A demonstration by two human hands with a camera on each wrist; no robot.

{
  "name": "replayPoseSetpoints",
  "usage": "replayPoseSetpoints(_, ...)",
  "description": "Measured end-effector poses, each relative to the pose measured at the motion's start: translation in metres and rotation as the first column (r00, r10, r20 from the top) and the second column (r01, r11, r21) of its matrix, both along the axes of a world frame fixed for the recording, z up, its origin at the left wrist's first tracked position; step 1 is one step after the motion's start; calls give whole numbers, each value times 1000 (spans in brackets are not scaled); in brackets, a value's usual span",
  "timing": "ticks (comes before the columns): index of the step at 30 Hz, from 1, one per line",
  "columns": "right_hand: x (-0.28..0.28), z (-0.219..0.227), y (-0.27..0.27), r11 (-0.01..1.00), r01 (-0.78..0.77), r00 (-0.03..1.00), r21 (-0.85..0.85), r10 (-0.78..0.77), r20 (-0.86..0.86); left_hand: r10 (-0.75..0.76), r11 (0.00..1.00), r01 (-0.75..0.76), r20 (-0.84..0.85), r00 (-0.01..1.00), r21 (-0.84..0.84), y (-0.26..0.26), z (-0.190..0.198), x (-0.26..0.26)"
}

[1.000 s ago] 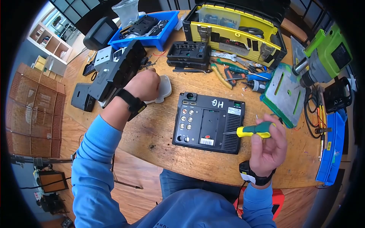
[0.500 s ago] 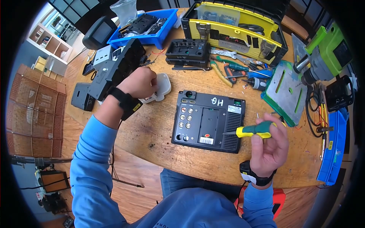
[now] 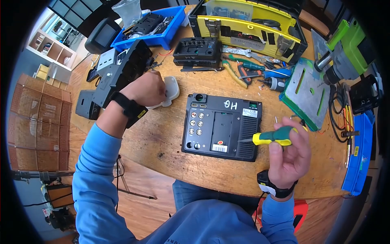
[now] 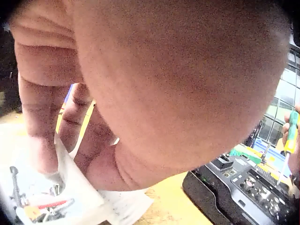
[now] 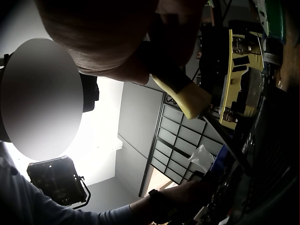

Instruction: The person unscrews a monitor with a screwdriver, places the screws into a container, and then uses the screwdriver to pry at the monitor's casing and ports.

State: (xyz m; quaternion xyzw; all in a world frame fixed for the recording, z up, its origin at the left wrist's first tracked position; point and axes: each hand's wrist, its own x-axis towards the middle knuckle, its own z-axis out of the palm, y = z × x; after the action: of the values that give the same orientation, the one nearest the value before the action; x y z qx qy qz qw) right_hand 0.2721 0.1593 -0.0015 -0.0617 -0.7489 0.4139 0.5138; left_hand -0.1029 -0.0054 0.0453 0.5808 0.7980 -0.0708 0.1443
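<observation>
My left hand [image 3: 147,88] is over a small translucent white plastic box [image 3: 173,88] and hides much of it. In the left wrist view, curled fingers [image 4: 43,140] reach over its wall, one fingertip among small metal parts [image 4: 51,190] inside; the thumb lies against the wall's other side. My right hand [image 3: 289,156] grips a yellow and green screwdriver [image 3: 274,137] lying level, its blade pointing left over the vents of a black monitor [image 3: 221,126]. The monitor rests back up, with round connectors, a barcode label and "HQ" written on it.
Pliers, a driver and other tools [image 3: 248,73] lie behind the monitor. A black device [image 3: 197,52], a blue parts tray [image 3: 152,30] and a yellow toolbox [image 3: 248,30] stand at the back. A green drill press [image 3: 345,57] is right; black housings [image 3: 118,77] are left.
The whole scene shifts slightly as the head turns. My left hand stays at the plastic box with small finger movement. My right hand keeps the screwdriver almost still over the monitor.
</observation>
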Motion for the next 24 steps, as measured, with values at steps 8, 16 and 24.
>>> replayPoseSetpoints(8,1,-1,1,1000,-10,1000,-15,10,-2,12,984,-45,186,983,174,-19,-3,-3)
replayPoseSetpoints(16,3,-1,1,1000,-7,1000,5,7,12,45,980,-86,221,974,179,-20,2,-1)
replayPoseSetpoints(24,3,-1,1,1000,-9,1000,-14,9,3,-27,997,13,187,982,77,-19,12,9)
